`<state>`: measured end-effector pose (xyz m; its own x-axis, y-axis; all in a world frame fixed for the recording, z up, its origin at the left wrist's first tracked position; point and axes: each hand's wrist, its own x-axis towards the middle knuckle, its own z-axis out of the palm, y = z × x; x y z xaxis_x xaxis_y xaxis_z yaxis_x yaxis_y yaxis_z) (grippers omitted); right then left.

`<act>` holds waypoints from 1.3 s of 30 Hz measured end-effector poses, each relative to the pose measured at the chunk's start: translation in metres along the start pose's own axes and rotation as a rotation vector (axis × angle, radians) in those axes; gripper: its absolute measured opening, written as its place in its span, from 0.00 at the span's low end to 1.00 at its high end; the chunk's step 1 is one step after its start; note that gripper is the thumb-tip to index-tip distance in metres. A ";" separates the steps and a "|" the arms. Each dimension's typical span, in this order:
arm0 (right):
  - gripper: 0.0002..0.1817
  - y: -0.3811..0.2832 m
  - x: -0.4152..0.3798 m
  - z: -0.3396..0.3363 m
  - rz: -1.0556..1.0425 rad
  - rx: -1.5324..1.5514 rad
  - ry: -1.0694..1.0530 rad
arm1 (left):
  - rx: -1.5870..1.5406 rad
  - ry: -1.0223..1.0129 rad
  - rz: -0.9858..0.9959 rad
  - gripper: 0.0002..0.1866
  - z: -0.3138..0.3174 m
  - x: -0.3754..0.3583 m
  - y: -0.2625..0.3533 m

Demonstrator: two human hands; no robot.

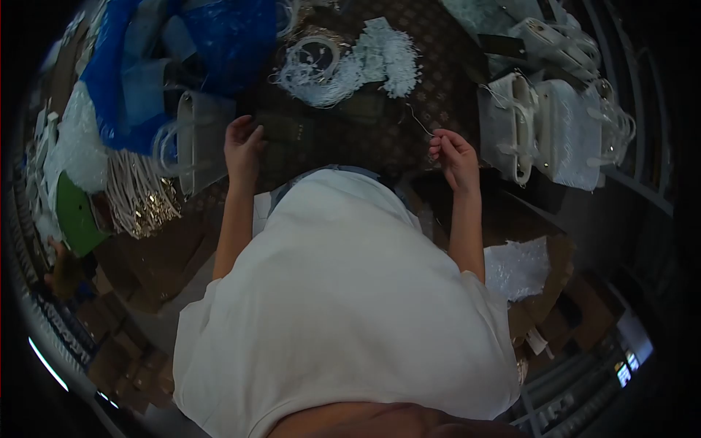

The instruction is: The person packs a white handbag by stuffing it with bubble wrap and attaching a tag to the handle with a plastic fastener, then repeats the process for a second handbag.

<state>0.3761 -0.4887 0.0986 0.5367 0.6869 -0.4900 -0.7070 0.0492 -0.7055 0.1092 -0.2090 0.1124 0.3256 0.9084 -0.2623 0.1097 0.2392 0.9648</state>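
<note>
My right hand point(458, 160) is closed in a pinch on a thin white string point(418, 119), which trails up and left from the fingertips. My left hand point(243, 150) is open, its fingers loosely curved and the thumb apart. Beside its fingertips lies a dark green flat pouch point(287, 130) with small gold lettering, hard to make out against the dark cloth. Just left of that hand stands a white handbag point(204, 139). Beyond both hands, a bundle of white strings and tags point(328, 77) is spread on the brown patterned cloth point(445, 66).
Blue plastic wrapping point(234, 44) covers goods at the far left. White straps with gold ends point(142, 193) hang over the left edge, near a green piece point(77, 212). White handbags point(511, 128) stand at the right. An open carton point(558, 263) with bubble wrap point(517, 269) sits below.
</note>
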 end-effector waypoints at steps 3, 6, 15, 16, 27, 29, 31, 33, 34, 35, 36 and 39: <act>0.11 -0.018 -0.012 0.033 -0.087 -0.201 -0.041 | -0.018 0.128 -0.249 0.16 -0.029 -0.009 -0.036; 0.10 -0.033 -0.019 0.052 -0.191 -0.393 -0.070 | 0.279 0.091 -0.240 0.23 -0.062 -0.012 -0.080; 0.08 -0.040 -0.019 0.080 -0.172 -0.611 -0.151 | 1.227 -0.418 0.574 0.31 -0.020 -0.014 -0.050; 0.09 -0.038 -0.018 0.082 -0.076 -0.484 -0.191 | 1.248 -0.470 0.456 0.28 -0.016 -0.009 -0.046; 0.08 -0.003 -0.023 0.159 -0.087 -0.464 -0.318 | 0.701 -0.217 0.528 0.14 -0.014 -0.011 -0.005; 0.08 -0.001 -0.020 0.174 -0.185 -0.612 -0.314 | 0.528 -0.198 0.238 0.09 -0.015 -0.032 0.030; 0.04 0.003 -0.010 0.190 -1.207 -1.232 -0.335 | 0.359 -0.209 0.159 0.09 -0.024 -0.048 0.040; 0.03 0.007 -0.011 0.211 -1.188 -1.159 -0.409 | 0.185 -0.220 0.083 0.10 -0.033 -0.063 0.050; 0.02 0.012 -0.013 0.221 -1.164 -1.092 -0.460 | 0.111 -0.215 0.038 0.10 -0.036 -0.070 0.056; 0.02 0.019 -0.018 0.230 -1.162 -1.091 -0.474 | 0.037 -0.213 -0.006 0.11 -0.040 -0.077 0.061; 0.02 0.028 -0.027 0.240 -0.783 -1.004 -0.545 | 0.034 -0.203 -0.006 0.11 -0.043 -0.083 0.065; 0.04 0.045 -0.036 0.267 -0.443 -0.982 -0.653 | -0.056 -0.124 0.057 0.10 -0.055 -0.092 0.069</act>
<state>0.2020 -0.3175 0.2205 0.1145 0.9929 0.0320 0.2658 0.0004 -0.9640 0.0352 -0.2569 0.2041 0.4441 0.8723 -0.2044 0.0363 0.2105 0.9769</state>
